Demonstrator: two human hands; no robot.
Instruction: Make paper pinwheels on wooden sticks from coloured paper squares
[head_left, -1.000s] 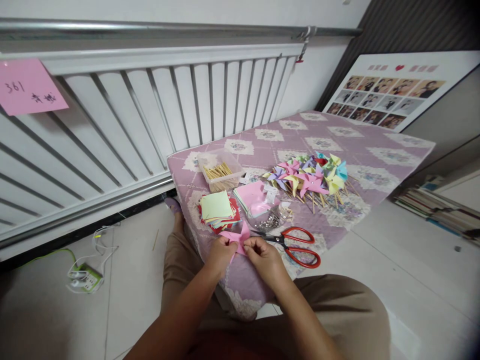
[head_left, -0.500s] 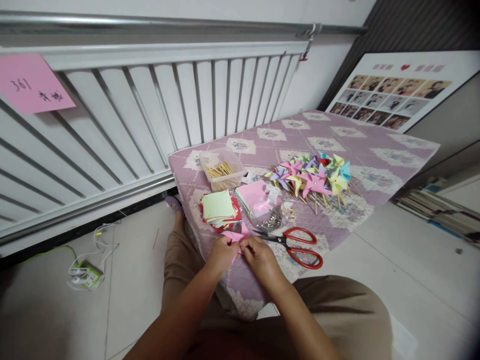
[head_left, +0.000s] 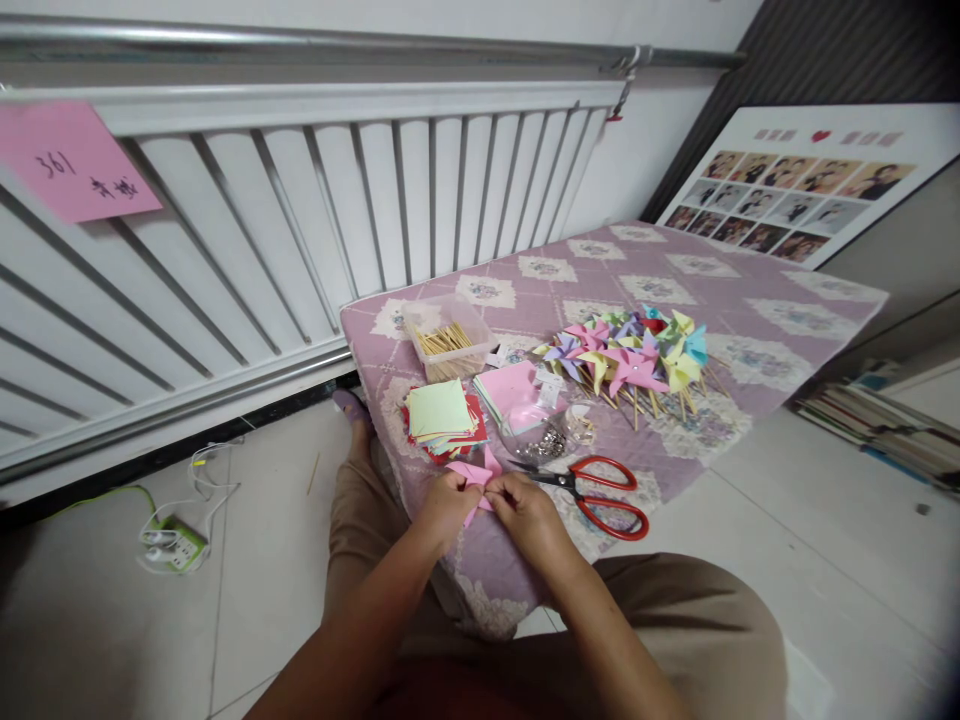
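Gripping the pink paper pinwheel (head_left: 472, 471) near its centre with left hand (head_left: 444, 508) and right hand (head_left: 526, 512), perhaps liable to crease or tear a blade by pressing too hard.

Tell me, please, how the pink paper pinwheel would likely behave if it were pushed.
The pink paper pinwheel is probably very light, being folded from seemingly thin paper. Its points might crease easily, since they jut out beyond the left hand. It seems unlikely to roll, given its star-like outline.
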